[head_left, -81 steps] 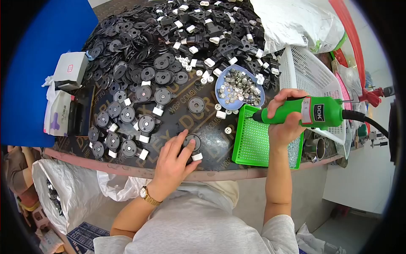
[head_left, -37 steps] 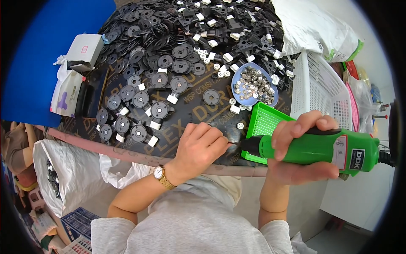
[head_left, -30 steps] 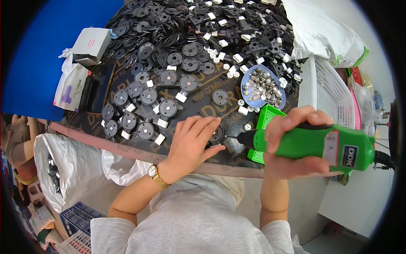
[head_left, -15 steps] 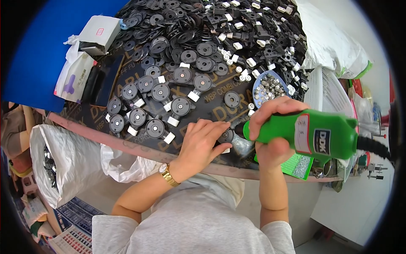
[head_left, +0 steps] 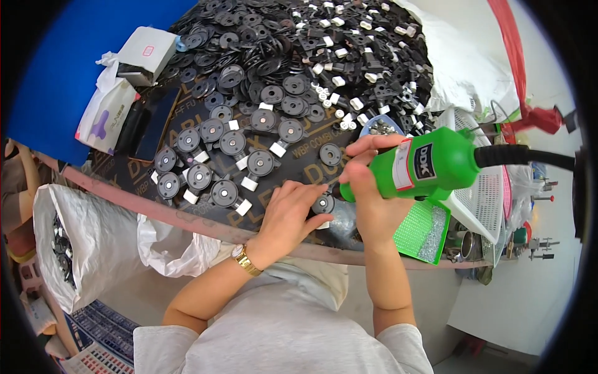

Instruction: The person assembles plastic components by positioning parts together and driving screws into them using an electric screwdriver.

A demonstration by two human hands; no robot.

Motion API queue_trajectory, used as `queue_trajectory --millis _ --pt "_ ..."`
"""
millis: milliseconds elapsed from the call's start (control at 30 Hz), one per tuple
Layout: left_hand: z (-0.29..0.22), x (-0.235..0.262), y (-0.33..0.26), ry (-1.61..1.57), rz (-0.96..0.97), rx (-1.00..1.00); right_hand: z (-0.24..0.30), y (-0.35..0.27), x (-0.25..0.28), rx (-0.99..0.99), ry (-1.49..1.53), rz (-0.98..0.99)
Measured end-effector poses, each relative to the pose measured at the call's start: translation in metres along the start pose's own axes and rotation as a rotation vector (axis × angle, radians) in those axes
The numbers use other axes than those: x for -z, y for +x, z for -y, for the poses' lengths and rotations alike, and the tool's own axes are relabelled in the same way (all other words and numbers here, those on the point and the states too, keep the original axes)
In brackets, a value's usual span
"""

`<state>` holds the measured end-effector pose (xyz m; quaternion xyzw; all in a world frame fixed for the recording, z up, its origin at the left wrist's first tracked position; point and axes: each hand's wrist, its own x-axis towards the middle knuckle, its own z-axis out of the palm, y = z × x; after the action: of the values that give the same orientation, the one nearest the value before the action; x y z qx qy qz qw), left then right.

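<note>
My right hand (head_left: 377,202) is wrapped around a green electric screwdriver (head_left: 451,163) with a black cable at its back end. The driver's dark front end points left, close against a black wheel-like disc (head_left: 323,202) near the table's front edge. With fingers on its far side and thumb on its near side, my left hand (head_left: 286,215) steadies that disc. Whether the bit touches a screw cannot be made out. Left of this hand lie several black discs with white tabs (head_left: 224,193), each with a metal piece at its centre. A single disc without a tab (head_left: 330,154) lies just beyond.
Heaps of black discs (head_left: 249,56) and black-and-white parts (head_left: 367,53) cover the far table. A blue dish of metal pieces (head_left: 382,127), a green tray (head_left: 408,232) and a white basket (head_left: 476,193) stand right. A white sack (head_left: 99,237) hangs front left; boxes (head_left: 147,50) stand far left.
The screwdriver's back end has swung away from me, and my right hand has moved slightly left. More of the green tray shows. My left hand stays on the disc. The whole view has shifted slightly.
</note>
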<state>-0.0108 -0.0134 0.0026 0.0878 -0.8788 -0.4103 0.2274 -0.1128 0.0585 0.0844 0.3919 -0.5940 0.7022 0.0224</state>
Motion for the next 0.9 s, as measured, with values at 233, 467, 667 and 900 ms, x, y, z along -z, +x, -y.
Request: queue_trajectory --millis 233,467,667,900 --pt "-0.002 -0.003 0.000 -0.005 -0.023 -0.011 0.008 0.013 0.057 -0.072 0.439 -0.046" --pt "-0.004 -0.005 0.003 -0.004 -0.004 -0.011 -0.015 0.021 0.124 0.029 0.189 -0.248" --pt "-0.002 -0.009 0.003 0.013 -0.021 -0.041 -0.037 0.015 0.126 0.020 0.152 -0.222" --pt "-0.003 -0.008 0.005 0.019 -0.005 -0.038 -0.035 0.016 0.127 -0.015 0.141 -0.223"
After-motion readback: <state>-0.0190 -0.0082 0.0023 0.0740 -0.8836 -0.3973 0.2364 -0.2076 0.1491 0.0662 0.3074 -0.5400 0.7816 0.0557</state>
